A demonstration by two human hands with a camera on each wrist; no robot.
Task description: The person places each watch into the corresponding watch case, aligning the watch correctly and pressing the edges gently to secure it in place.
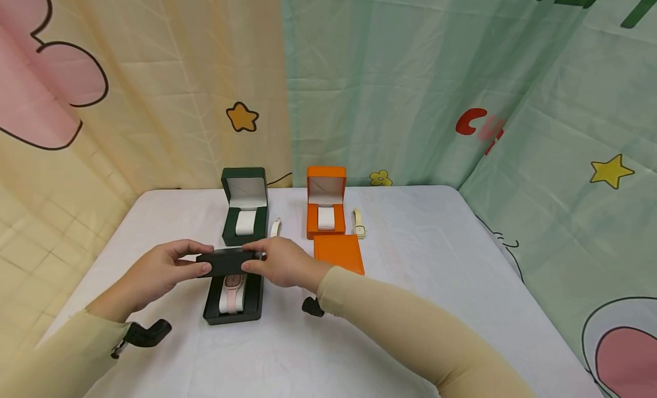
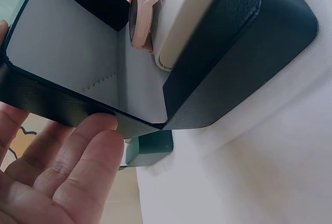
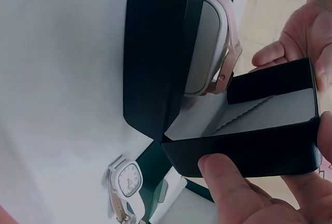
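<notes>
A black watch box [image 1: 233,319] stands on the white-covered table with its lid [image 1: 227,263] raised. Inside, a pink watch [image 1: 232,289] is wrapped round a white cushion [image 2: 179,24]. My left hand [image 1: 154,275] grips the lid's left end, thumb on the near side and fingers over the edge. At the lid's right end, my right hand [image 1: 287,264] pinches it between thumb and fingers. The right wrist view shows the grey lining [image 3: 280,111] of the tilted lid, with the right thumb against its outer side.
Behind the black box, a dark green watch box [image 1: 260,221] stands open beside a white watch [image 1: 275,227]. An open orange watch box [image 1: 326,235] holds a white cushion; a cream watch [image 1: 359,227] lies to its right, an orange flat piece [image 1: 339,252] in front. Printed curtains [image 1: 359,90] hang behind.
</notes>
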